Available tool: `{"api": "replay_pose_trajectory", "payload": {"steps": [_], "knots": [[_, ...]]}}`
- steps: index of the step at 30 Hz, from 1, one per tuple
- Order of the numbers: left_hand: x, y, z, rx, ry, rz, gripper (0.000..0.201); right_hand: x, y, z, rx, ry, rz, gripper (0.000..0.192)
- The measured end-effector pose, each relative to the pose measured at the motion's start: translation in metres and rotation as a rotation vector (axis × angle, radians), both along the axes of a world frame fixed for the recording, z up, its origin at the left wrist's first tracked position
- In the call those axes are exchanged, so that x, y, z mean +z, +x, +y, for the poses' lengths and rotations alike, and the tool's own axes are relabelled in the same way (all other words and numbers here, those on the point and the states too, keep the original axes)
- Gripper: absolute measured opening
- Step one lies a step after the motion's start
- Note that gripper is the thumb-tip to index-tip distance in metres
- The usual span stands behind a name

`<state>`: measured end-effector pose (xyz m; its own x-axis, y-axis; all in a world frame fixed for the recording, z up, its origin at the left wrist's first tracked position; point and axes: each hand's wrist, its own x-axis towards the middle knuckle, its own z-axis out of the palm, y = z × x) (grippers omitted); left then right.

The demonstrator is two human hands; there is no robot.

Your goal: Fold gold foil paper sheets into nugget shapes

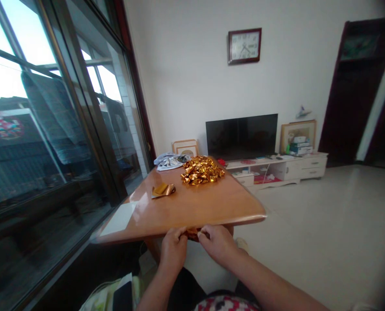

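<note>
Left hand (173, 248) and right hand (218, 242) are pinching a shiny foil piece (192, 234), which uneven pulling could tear.

the orange foil (192, 234) is partly hidden by the fingers of the left hand (174, 248) and right hand (216, 242), its shape unclear; the forearms (263, 274) and checked garment (226, 303) are cut off below; the wall clock (244, 46) is too blurred to read.
</note>
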<state>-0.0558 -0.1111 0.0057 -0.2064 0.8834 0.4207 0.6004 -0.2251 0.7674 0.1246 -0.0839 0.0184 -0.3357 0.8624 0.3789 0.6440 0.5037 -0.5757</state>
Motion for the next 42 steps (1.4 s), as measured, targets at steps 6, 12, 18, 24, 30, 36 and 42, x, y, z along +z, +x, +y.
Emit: {"api": "replay_pose_trajectory", "payload": {"steps": [6,12,18,24,30,36,42], "knots": [[0.001,0.002,0.000,-0.036,-0.027,0.032,0.034,0.002,0.012,0.004,-0.014,0.002,-0.002,0.012],[0.007,0.009,-0.003,-0.079,-0.056,0.057,0.027,0.004,0.015,0.004,0.067,0.043,-0.060,0.007],[0.012,0.014,-0.006,-0.130,-0.079,-0.016,0.027,0.002,0.018,0.004,0.105,0.065,-0.105,0.012],[0.005,0.018,-0.006,-0.060,-0.136,-0.244,0.046,-0.002,0.024,0.013,0.061,0.033,-0.043,0.014],[-0.001,0.031,-0.016,-0.070,-0.250,-0.393,0.014,-0.003,0.027,0.020,0.007,-0.001,0.079,0.020],[0.000,0.046,-0.021,-0.128,-0.318,-0.488,0.024,-0.004,0.024,0.019,0.003,-0.013,0.150,0.019],[0.000,0.045,-0.018,-0.104,-0.326,-0.525,0.020,-0.005,0.020,0.017,0.007,-0.021,0.183,0.019]]}}
